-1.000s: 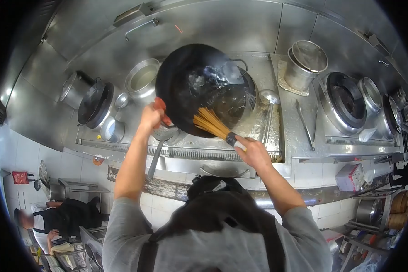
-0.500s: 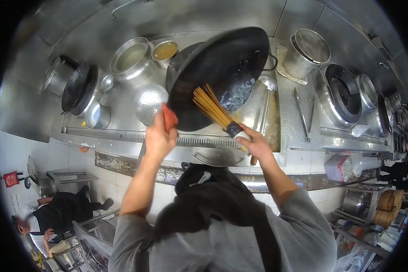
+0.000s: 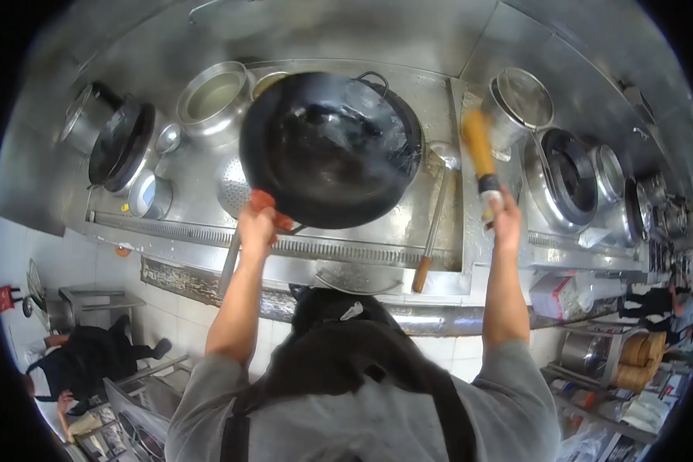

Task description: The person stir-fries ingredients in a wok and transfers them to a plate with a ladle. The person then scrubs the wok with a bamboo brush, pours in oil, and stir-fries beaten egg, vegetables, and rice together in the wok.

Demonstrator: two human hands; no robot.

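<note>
My left hand [image 3: 256,229] is closed round a red cloth [image 3: 263,200] at the near-left rim of a large black wok [image 3: 323,154], where its handle is covered. The wok now lies nearly level over the stove, its inside dark and wet-looking. My right hand [image 3: 505,217] grips a bamboo wok brush [image 3: 481,158] by its dark-and-white bound end. The brush's bristles point up and away, blurred by motion, to the right of the wok. Between wok and brush rests a long ladle [image 3: 436,215] with a wooden handle. A perforated skimmer [image 3: 232,185] is partly hidden behind the wok.
A pot of pale liquid [image 3: 214,96] stands at the back left, near a small metal cup [image 3: 148,194]. A strainer on a pot [image 3: 522,100] and a second wok [image 3: 570,173] are on the right. Another person [image 3: 85,362] sits at the lower left.
The wok has come down from a steep tilt to nearly level. My right hand has carried the brush out of the wok to the right. My left hand has kept its hold.
</note>
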